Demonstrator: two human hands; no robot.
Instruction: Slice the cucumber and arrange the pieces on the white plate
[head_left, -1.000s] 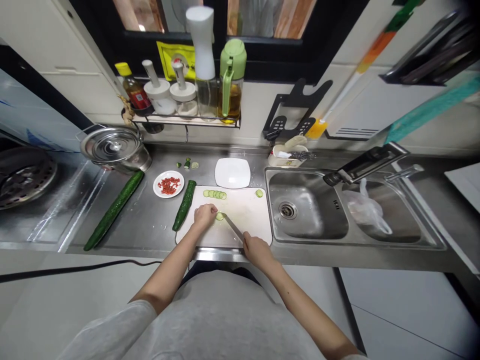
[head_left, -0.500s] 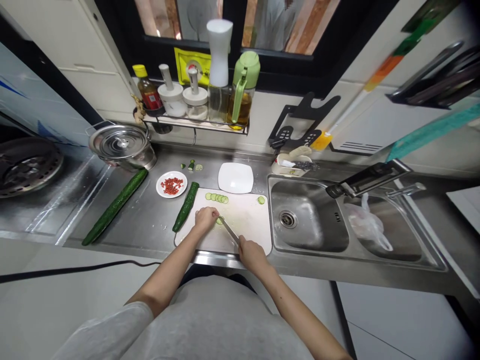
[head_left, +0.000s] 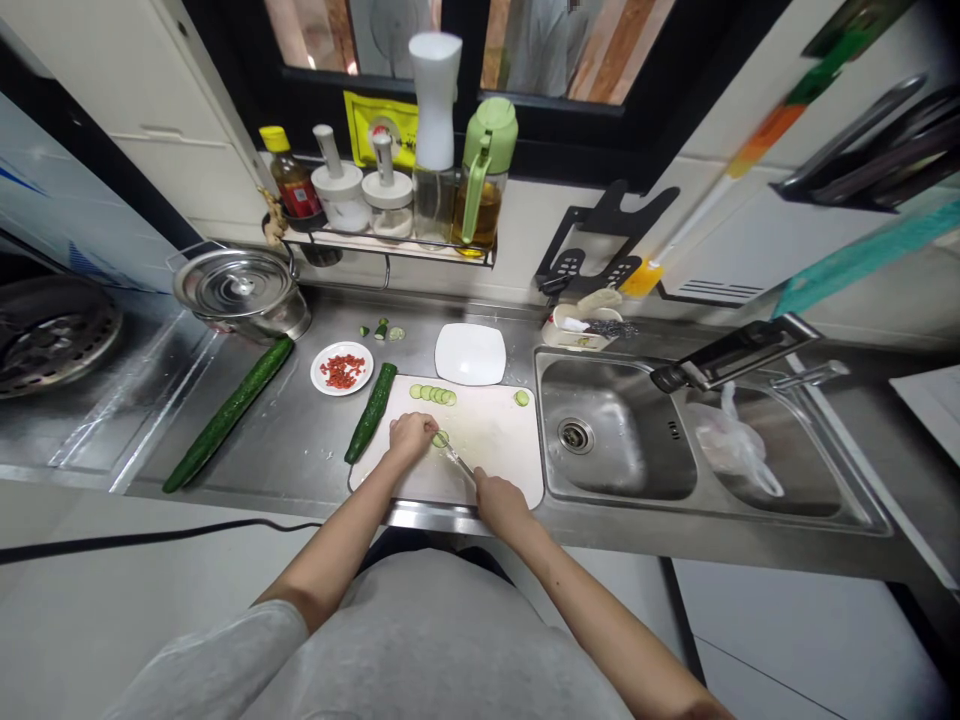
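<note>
On the white cutting board (head_left: 495,450), my left hand (head_left: 411,438) has its thumb and fingers drawn together at the edge of a cucumber slice (head_left: 442,440). My right hand (head_left: 501,504) is wrapped round the handle of a knife (head_left: 460,463). The knife's tip reaches the same slice, close to my left fingertips. A short row of overlapping cucumber slices (head_left: 433,395) lies along the board's far side. More slice (head_left: 521,398) sits near its far right corner. A cut cucumber (head_left: 371,415) rests along the board's left edge.
A long whole cucumber (head_left: 229,415) and a white plate of chopped red pieces (head_left: 342,369) lie to the left. Behind the board is a square white plate (head_left: 470,354). A lidded steel pot (head_left: 241,293) stands back left; a double sink (head_left: 622,430) is on the right.
The view has shifted slightly. My right hand has moved a little left with the knife, whose blade now shows narrower. My left hand stays by the slice.
</note>
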